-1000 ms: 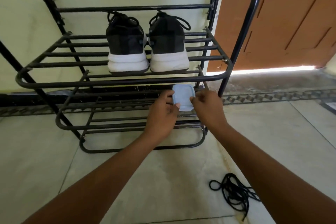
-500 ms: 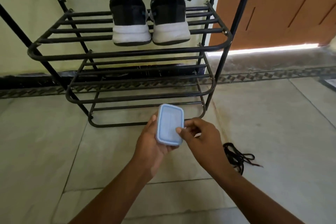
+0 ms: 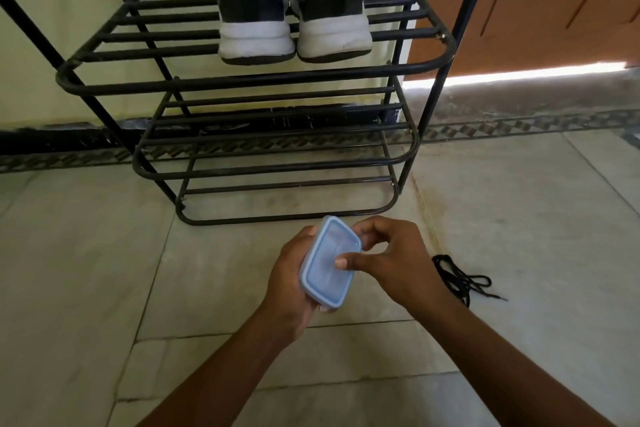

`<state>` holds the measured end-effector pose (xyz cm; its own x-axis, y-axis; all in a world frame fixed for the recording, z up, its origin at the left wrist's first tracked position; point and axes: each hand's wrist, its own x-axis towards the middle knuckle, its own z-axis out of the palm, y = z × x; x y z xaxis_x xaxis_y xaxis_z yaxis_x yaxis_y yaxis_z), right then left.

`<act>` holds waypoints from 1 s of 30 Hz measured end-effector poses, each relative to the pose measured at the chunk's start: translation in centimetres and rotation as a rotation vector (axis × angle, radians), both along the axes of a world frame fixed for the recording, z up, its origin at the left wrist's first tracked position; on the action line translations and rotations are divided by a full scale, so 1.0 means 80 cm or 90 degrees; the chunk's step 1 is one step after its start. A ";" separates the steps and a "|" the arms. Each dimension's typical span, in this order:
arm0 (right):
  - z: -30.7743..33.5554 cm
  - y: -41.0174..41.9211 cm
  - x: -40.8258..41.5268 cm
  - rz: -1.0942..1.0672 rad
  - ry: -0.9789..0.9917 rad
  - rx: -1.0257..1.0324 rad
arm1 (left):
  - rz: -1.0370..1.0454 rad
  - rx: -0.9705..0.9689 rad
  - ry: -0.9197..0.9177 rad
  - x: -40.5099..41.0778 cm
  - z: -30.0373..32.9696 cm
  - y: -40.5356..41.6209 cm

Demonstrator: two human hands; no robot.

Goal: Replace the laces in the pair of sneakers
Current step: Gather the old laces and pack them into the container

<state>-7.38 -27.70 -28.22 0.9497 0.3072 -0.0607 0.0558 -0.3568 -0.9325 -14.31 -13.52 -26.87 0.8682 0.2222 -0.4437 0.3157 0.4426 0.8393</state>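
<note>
Holding a small blue box (image 3: 327, 262) over the floor (image 3: 86, 288), the person stands in front of a black shoe rack (image 3: 256, 80). The left hand (image 3: 289, 284) has its grip wrapped round the box from below and behind — the fingers curl under it and one fingertip peeks out at the bottom edge. The right hand (image 3: 391, 260) has its grip pinching the box too: the thumb presses flat on the pale blue lid, and the curled fingers hook over the top right corner. The box is tilted, with its lid facing up toward the person. The lid looks shut.

Up above both grips, on the top shelf of the rack, sit the two sneakers (image 3: 292, 7). They are black with white soles, side by side and touching, heels pointing out at the hands. Black laces are in them, with loops flopping over the tops.

Just to the right of the right grip, a loose black lace (image 3: 462, 279) lies in a messy heap on the floor — near the wrist but not touching it.

Past the rack, up and to the right of the grips, is an orange-brown door (image 3: 540, 0), with bright light shining under it.
</note>
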 end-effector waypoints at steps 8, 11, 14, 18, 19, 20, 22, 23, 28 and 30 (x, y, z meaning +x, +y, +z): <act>-0.011 -0.007 -0.007 -0.063 -0.044 -0.001 | 0.045 0.060 0.037 0.011 -0.001 -0.002; -0.009 -0.011 -0.007 0.012 -0.080 -0.043 | 0.040 0.129 -0.023 0.012 -0.011 0.002; -0.007 -0.015 -0.002 0.091 -0.117 -0.023 | -0.041 0.202 -0.046 0.010 -0.025 0.005; -0.012 -0.012 -0.007 0.126 -0.168 -0.006 | -0.039 0.186 -0.002 0.005 -0.043 0.005; -0.013 -0.011 -0.007 0.121 -0.165 -0.005 | -0.052 0.200 0.004 0.004 -0.048 0.005; -0.014 -0.011 -0.007 0.117 -0.159 -0.004 | -0.066 0.207 0.005 0.002 -0.053 0.006; -0.017 -0.011 -0.006 0.108 -0.162 -0.002 | -0.097 0.211 -0.020 -0.003 -0.060 0.007; -0.017 -0.010 -0.004 0.103 -0.172 -0.007 | -0.108 0.214 -0.043 -0.005 -0.062 0.008; -0.023 -0.001 -0.011 0.083 -0.221 -0.059 | -0.071 0.227 -0.070 -0.011 -0.072 0.007; -0.024 -0.002 -0.010 0.069 -0.238 -0.059 | -0.029 0.217 -0.036 -0.011 -0.079 0.009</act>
